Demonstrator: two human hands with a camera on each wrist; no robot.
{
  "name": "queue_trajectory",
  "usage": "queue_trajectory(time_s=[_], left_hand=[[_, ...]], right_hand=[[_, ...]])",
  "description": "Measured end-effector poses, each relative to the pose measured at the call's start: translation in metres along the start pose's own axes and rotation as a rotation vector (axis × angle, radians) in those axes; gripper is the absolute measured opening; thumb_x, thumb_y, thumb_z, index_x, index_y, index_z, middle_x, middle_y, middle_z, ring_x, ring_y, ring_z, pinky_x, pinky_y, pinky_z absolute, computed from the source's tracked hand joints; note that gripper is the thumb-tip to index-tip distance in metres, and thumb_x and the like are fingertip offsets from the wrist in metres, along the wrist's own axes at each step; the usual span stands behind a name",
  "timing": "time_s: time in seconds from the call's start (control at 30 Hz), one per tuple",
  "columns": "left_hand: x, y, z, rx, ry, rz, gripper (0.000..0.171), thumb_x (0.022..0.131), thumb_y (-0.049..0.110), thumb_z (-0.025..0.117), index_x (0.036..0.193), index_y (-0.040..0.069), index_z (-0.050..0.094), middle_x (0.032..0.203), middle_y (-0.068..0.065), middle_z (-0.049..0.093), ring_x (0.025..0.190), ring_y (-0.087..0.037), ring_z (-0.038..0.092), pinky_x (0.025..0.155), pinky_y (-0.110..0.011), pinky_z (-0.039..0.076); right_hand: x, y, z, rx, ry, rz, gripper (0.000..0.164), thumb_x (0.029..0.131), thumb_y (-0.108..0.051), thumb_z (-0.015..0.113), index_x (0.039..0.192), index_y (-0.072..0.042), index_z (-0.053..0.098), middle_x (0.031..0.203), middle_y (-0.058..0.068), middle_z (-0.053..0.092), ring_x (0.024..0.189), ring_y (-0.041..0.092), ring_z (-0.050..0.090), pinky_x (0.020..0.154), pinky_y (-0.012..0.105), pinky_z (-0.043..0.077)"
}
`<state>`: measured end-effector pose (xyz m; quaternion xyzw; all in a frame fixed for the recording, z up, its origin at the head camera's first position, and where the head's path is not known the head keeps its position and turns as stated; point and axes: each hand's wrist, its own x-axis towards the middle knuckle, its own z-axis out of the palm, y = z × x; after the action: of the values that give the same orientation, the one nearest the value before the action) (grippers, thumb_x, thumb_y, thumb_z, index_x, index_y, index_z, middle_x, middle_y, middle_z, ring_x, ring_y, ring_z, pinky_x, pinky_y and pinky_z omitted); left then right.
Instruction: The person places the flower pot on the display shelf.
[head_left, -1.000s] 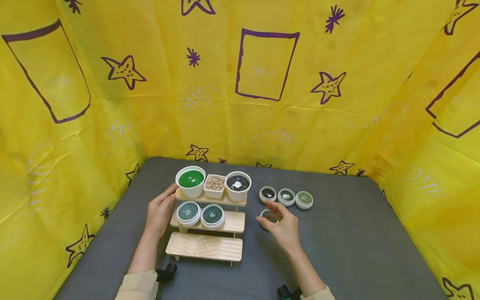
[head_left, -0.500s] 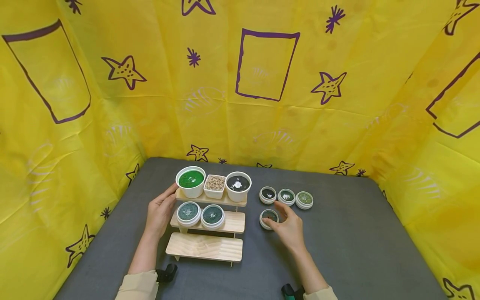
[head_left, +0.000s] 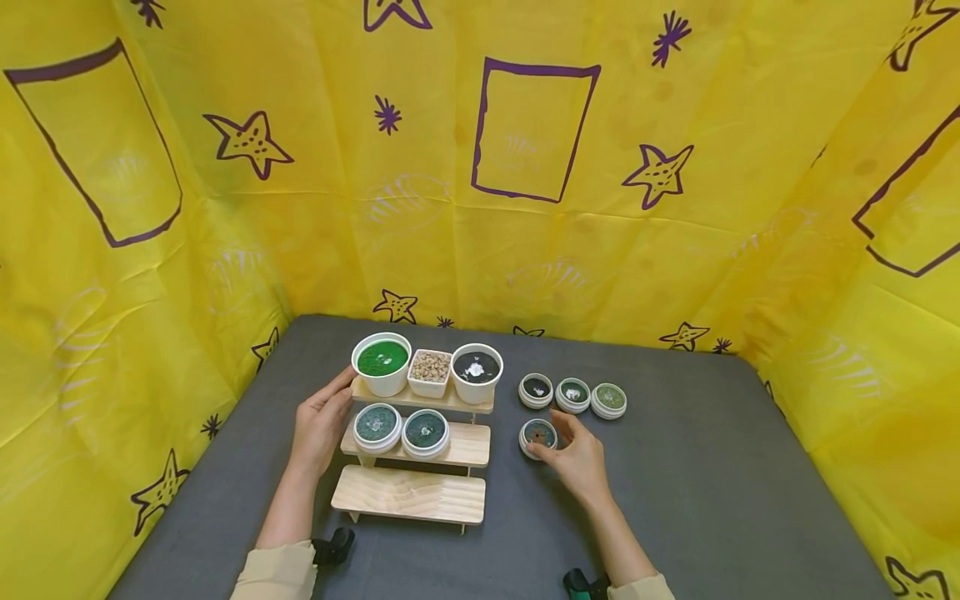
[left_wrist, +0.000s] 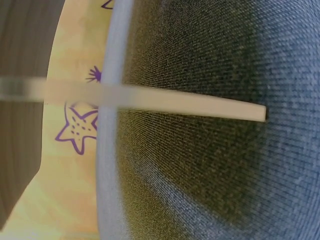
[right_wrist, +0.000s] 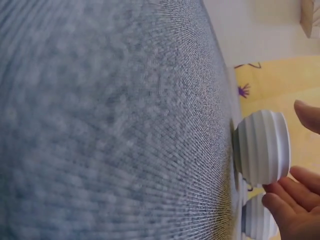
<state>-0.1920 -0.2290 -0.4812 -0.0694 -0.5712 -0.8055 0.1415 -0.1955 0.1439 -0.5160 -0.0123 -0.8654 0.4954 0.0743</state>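
Note:
A three-tier wooden stand (head_left: 408, 496) stands left of centre in the head view. My left hand (head_left: 318, 429) touches the left end of its top shelf, fingers extended and fingertips partly hidden. In the left wrist view a pale wooden leg (left_wrist: 200, 103) crosses the picture; no hand shows there. My right hand (head_left: 581, 458) is at a small white pot (head_left: 538, 432) with a dark, brown-flecked top. In the right wrist view its fingertips are right at the rim of this ribbed pot (right_wrist: 262, 147), and the thumb stands apart from it.
On the top shelf are a green-filled tub (head_left: 382, 358), a square cup (head_left: 430, 371) of beige bits and a dark-filled tub (head_left: 477, 367). Two teal-topped pots (head_left: 377, 425) occupy the middle shelf. Behind my right hand, three small pots (head_left: 572, 393) form a row on the grey table (head_left: 712, 483).
My right hand has drawn back slightly to the right, from over the small pot to its right side. The left hand and the stand have not moved.

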Motion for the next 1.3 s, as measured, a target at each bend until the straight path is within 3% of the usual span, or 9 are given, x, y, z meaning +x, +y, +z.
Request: queue_trajectory(time_s=[0.6, 0.93, 1.3], left_hand=[[0.0005, 0.0007, 0.0006, 0.009, 0.016, -0.021, 0.037, 0.100, -0.001, 0.048, 0.124, 0.020, 0.066, 0.115, 0.020, 0.070, 0.115, 0.008, 0.061, 0.098, -0.009, 0.048], [0.0001, 0.0015, 0.0007, 0.017, 0.017, -0.019, 0.035, 0.100, 0.000, 0.049, 0.124, 0.019, 0.066, 0.117, 0.020, 0.070, 0.115, 0.008, 0.061, 0.098, -0.009, 0.048], [-0.0006, 0.0021, 0.0008, 0.023, 0.015, -0.020, 0.035, 0.100, 0.000, 0.050, 0.125, 0.019, 0.065, 0.116, 0.021, 0.069, 0.115, 0.008, 0.061, 0.098, -0.009, 0.049]], right_hand=[[0.0007, 0.0094, 0.0025, -0.040, -0.023, 0.022, 0.066, 0.067, -0.023, 0.090, 0.124, -0.004, 0.065, 0.117, 0.017, 0.072, 0.111, 0.029, 0.069, 0.097, 0.043, 0.056], [0.0008, 0.0098, 0.0024, -0.059, -0.021, 0.026, 0.061, 0.066, -0.025, 0.091, 0.120, -0.007, 0.068, 0.105, 0.011, 0.076, 0.099, 0.021, 0.072, 0.084, 0.027, 0.057], [0.0005, 0.0096, 0.0027, -0.022, -0.024, 0.033, 0.061, 0.066, -0.022, 0.091, 0.119, -0.004, 0.067, 0.106, 0.014, 0.075, 0.101, 0.024, 0.072, 0.088, 0.035, 0.060]])
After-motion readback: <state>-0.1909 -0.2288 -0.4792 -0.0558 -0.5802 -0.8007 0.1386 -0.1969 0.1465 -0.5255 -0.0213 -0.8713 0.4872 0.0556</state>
